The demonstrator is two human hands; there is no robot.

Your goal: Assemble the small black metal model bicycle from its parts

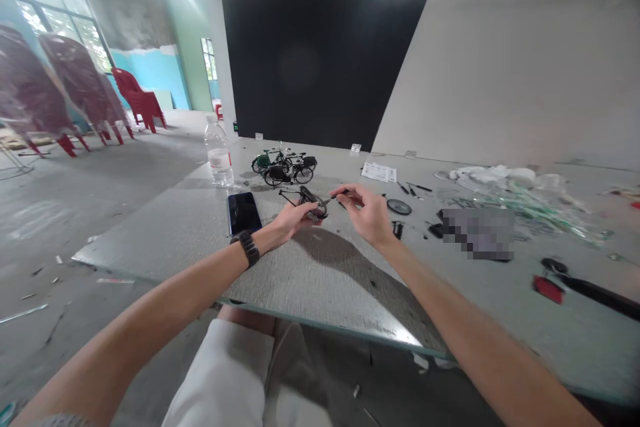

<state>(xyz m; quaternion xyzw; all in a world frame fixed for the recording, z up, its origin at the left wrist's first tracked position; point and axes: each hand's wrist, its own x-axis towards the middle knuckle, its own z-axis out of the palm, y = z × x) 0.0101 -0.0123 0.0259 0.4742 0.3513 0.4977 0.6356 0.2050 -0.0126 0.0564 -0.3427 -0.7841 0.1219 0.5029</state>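
The left hand (293, 221) is grasping a small black model bicycle frame (311, 201) above the grey board table (320, 293). The right hand (364, 213) pinches a small screwdriver (336, 197) against it. If the tip slips, the frame could fall.

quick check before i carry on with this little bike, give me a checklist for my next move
1. Model held steady: ok, the left hand grips the partly built black model bicycle.
2. Tool in hand: ok, the right hand pinches a thin metal tool.
3. Tool tip seated on the model: cannot tell, it is too small to see.
4. Loose model wheel within reach: ok, it lies flat to the right of the right hand.
5. Black phone apart from the work: ok, it lies on the table left of the left hand.
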